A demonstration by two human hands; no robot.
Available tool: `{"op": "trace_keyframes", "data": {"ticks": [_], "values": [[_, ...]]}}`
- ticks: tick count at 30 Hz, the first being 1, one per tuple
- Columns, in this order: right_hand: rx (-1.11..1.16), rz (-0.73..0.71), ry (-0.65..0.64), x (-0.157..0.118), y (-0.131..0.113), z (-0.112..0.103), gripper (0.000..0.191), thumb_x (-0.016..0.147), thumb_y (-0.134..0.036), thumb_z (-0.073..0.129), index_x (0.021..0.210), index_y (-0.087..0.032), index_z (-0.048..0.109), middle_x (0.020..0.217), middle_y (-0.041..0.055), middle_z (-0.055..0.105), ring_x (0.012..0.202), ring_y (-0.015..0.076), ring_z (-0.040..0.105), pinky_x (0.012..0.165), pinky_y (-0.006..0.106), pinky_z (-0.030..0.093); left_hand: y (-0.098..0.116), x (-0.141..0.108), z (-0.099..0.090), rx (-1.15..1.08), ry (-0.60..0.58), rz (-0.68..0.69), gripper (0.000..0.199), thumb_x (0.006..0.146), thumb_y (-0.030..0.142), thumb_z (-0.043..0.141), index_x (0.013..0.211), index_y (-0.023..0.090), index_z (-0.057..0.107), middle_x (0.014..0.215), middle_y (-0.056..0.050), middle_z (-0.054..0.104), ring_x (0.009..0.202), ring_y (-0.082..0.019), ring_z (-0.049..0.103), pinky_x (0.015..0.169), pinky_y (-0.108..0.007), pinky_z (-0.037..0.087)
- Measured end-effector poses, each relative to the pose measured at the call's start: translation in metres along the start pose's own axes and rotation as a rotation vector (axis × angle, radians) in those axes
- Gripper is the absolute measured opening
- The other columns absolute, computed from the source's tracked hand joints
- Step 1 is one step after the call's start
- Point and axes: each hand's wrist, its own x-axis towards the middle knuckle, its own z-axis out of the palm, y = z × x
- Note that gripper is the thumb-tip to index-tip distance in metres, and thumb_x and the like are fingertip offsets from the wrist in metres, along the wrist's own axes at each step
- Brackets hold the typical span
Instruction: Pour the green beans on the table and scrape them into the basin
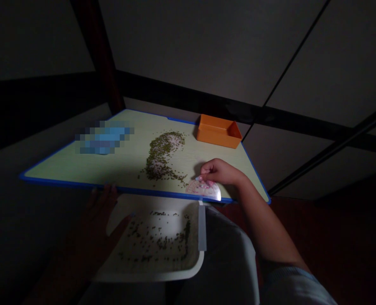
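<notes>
My right hand (pixel 218 171) is closed on a clear half-round protractor (pixel 203 190) with pink markings, which lies at the table's near edge. Left of it, a curved heap of small green beans (pixel 157 156), mixed with paler bits, spreads over the light green tabletop (pixel 121 169). Below that edge sits a white plastic tub (pixel 171 275) with scattered beans along its bottom. My left hand (pixel 101 224) is in deep shadow at the tub's left side. Its thumb reaches over the rim, and the fingertips are by the blue table edge.
An orange open box (pixel 219 133) stands at the table's far right corner. On the left lies a blurred-out blue item (pixel 107 139). A blue rim runs round the tabletop. Behind are dark-seamed pale panels (pixel 190 51). My grey-clad leg (pixel 229 254) is right of the tub.
</notes>
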Motion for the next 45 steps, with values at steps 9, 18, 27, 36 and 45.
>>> {"op": "trace_keyframes", "data": {"ticks": [9, 18, 27, 36, 45], "values": [[-0.027, 0.023, 0.138, -0.001, 0.003, -0.002, 0.026, 0.084, -0.029, 0.059, 0.063, -0.015, 0.055, 0.051, -0.0016, 0.056, 0.047, 0.0075, 0.046, 0.051, 0.023, 0.034, -0.006, -0.002, 0.006, 0.02, 0.013, 0.028, 0.076, 0.083, 0.055, 0.038, 0.148, 0.018, 0.026, 0.161, -0.008, 0.026, 0.15, -0.029, 0.012, 0.118, -0.053, 0.03], [-0.006, 0.033, 0.272, -0.005, 0.007, -0.01, 0.025, 0.079, -0.032, 0.059, 0.061, -0.017, 0.051, 0.051, -0.0012, 0.054, 0.045, 0.0086, 0.046, 0.048, 0.023, 0.033, -0.008, -0.002, 0.008, 0.026, 0.02, 0.02, 0.078, 0.082, 0.061, 0.035, 0.147, 0.018, 0.029, 0.16, -0.008, 0.028, 0.15, -0.029, 0.016, 0.118, -0.053, 0.029], [-0.089, 0.038, 0.247, -0.006, 0.01, -0.014, 0.023, 0.08, -0.026, 0.058, 0.061, -0.015, 0.053, 0.052, -0.0018, 0.054, 0.047, 0.0077, 0.045, 0.051, 0.023, 0.033, -0.009, -0.003, 0.008, 0.035, 0.032, 0.068, 0.076, 0.084, 0.057, 0.036, 0.149, 0.019, 0.023, 0.161, -0.008, 0.026, 0.15, -0.028, 0.014, 0.118, -0.053, 0.031], [-0.065, 0.037, 0.182, -0.004, 0.006, -0.01, 0.024, 0.084, -0.027, 0.057, 0.063, -0.014, 0.055, 0.052, -0.0017, 0.054, 0.047, 0.0074, 0.044, 0.051, 0.024, 0.033, -0.007, -0.002, 0.007, 0.031, 0.032, 0.044, 0.078, 0.084, 0.058, 0.036, 0.149, 0.017, 0.023, 0.16, -0.01, 0.027, 0.15, -0.029, 0.014, 0.116, -0.054, 0.033], [-0.093, 0.049, 0.253, -0.004, 0.015, -0.013, 0.026, 0.082, -0.033, 0.059, 0.065, -0.014, 0.057, 0.051, -0.0013, 0.056, 0.046, 0.0074, 0.045, 0.049, 0.022, 0.033, -0.011, -0.003, 0.012, 0.039, 0.028, 0.056, 0.078, 0.084, 0.057, 0.038, 0.149, 0.019, 0.022, 0.161, -0.008, 0.025, 0.15, -0.029, 0.013, 0.116, -0.053, 0.033]]}}
